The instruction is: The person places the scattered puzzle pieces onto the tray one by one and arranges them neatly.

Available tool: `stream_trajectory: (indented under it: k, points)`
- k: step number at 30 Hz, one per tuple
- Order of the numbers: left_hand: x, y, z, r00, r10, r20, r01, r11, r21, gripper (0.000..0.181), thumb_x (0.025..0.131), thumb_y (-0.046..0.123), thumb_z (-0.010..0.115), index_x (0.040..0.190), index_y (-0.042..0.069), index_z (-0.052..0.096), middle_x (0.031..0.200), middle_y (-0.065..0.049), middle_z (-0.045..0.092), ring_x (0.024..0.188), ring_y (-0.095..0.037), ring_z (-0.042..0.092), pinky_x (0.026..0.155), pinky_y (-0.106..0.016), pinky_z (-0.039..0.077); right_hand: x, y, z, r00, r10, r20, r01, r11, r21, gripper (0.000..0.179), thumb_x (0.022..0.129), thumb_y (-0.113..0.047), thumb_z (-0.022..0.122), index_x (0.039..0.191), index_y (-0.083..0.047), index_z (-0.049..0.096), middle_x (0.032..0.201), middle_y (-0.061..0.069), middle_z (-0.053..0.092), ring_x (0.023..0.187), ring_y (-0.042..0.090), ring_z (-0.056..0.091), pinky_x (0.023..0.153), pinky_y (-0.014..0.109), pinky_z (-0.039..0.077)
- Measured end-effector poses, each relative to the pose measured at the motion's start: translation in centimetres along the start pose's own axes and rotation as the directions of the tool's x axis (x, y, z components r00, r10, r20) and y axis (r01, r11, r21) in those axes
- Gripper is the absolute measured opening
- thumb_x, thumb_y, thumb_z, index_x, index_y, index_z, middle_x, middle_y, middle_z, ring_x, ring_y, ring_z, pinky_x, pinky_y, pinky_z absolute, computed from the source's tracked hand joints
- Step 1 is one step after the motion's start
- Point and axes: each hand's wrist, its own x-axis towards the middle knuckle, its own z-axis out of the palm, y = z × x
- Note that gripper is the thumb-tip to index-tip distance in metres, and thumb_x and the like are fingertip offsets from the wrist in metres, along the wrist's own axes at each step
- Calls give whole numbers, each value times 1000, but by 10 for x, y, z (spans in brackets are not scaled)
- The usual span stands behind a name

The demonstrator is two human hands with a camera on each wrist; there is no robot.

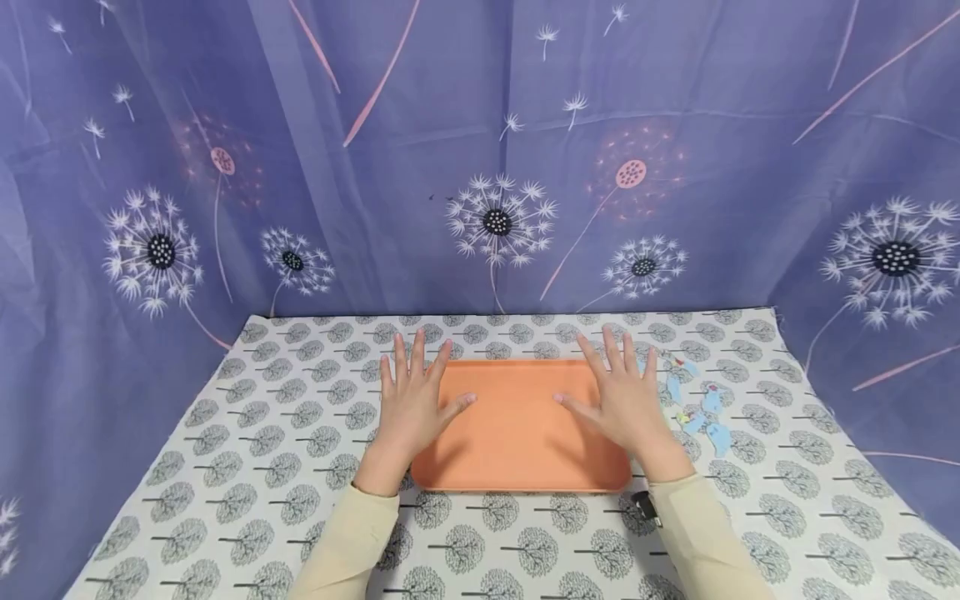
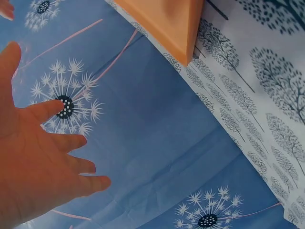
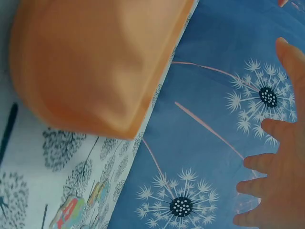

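Note:
An orange rectangular tray (image 1: 517, 425) lies on the patterned cloth in the middle of the head view. Over its left end my left hand (image 1: 412, 408) is held with fingers spread, palm down, holding nothing. My right hand (image 1: 622, 404) mirrors it above the right end, fingers spread as well and likewise holding nothing. Shadows of both hands fall on the tray's floor. In the left wrist view the left hand (image 2: 47, 162) has its fingers stretched out, apart from the tray corner (image 2: 183, 43). The right wrist view shows the right hand (image 3: 279, 176) with spread fingers.
Several small light-blue pieces (image 1: 717, 437) with coloured prints lie right of the tray. A small black object (image 1: 645, 506) sits beside the right wrist. White cloth (image 1: 277, 467) with grey trees covers the table; a blue-purple dandelion curtain (image 1: 420, 183) stands behind and at both sides.

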Motion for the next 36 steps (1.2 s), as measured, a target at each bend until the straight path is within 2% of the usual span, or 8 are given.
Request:
stream_trajectory:
  k: [4, 10, 14, 20, 24, 28, 33, 36]
  points:
    - [1, -2, -1, 1000, 19, -23, -20, 999, -30, 82, 88, 60, 56, 153, 19, 27, 159, -17, -2, 142, -45, -10, 115, -58, -9, 3, 5, -3, 1000, -10, -14, 10, 1000, 20, 89, 87, -66, 51, 156, -21, 16, 158, 21, 9, 141, 50, 5, 111, 65, -11]
    - [1, -7, -1, 999, 20, -24, -23, 993, -114, 77, 89, 51, 61, 152, 19, 29, 159, -16, 2, 143, -46, -5, 117, -57, -3, 5, 13, -6, 999, -25, -48, 28, 998, 60, 87, 88, -62, 54, 155, -20, 17, 157, 22, 14, 142, 48, 9, 112, 68, -1]
    - [1, -9, -2, 1000, 22, -19, -25, 986, -164, 77, 89, 43, 65, 152, 15, 31, 159, -18, 4, 143, -46, -4, 117, -57, 2, 7, 20, -9, 998, -30, -60, 36, 995, 90, 83, 91, -56, 55, 155, -19, 17, 157, 21, 14, 142, 48, 10, 114, 66, 0]
    - [3, -12, -7, 999, -5, -41, -6, 964, -264, 78, 87, 29, 71, 150, 6, 32, 157, -20, 16, 143, -44, 9, 114, -62, 14, 10, 30, -13, 997, -35, -66, 43, 991, 128, 77, 95, -49, 52, 155, -17, 17, 158, 19, 13, 142, 47, 11, 114, 65, 2]
    - [4, -15, -9, 998, -19, -53, 0, 943, -333, 78, 85, 23, 73, 149, 3, 33, 154, -21, 24, 141, -43, 18, 112, -62, 21, 11, 38, -16, 997, -25, -70, 36, 988, 149, 76, 95, -46, 53, 155, -17, 17, 158, 18, 12, 142, 46, 11, 115, 63, 1]
    - [4, -21, -7, 998, -53, -25, 39, 911, -411, 76, 87, 19, 72, 149, 2, 32, 152, -22, 28, 139, -42, 26, 113, -57, 26, 11, 44, -18, 997, -19, -71, 32, 983, 183, 75, 96, -42, 54, 155, -16, 16, 158, 19, 14, 141, 47, 14, 116, 62, 1]
    - [5, -28, -2, 994, -105, 28, 105, 863, -495, 75, 86, 14, 71, 148, 0, 32, 150, -25, 31, 137, -44, 29, 112, -56, 27, 10, 51, -19, 998, -7, -55, 19, 971, 237, 73, 97, -42, 51, 155, -14, 17, 158, 19, 15, 141, 46, 14, 116, 61, 1]
    - [6, -32, 1, 990, -127, 54, 136, 819, -558, 74, 86, 10, 70, 148, -2, 31, 148, -25, 36, 135, -43, 33, 111, -54, 33, 11, 55, -19, 999, -4, -52, 18, 961, 276, 72, 98, -41, 51, 155, -13, 18, 158, 20, 15, 141, 47, 15, 116, 61, 3]
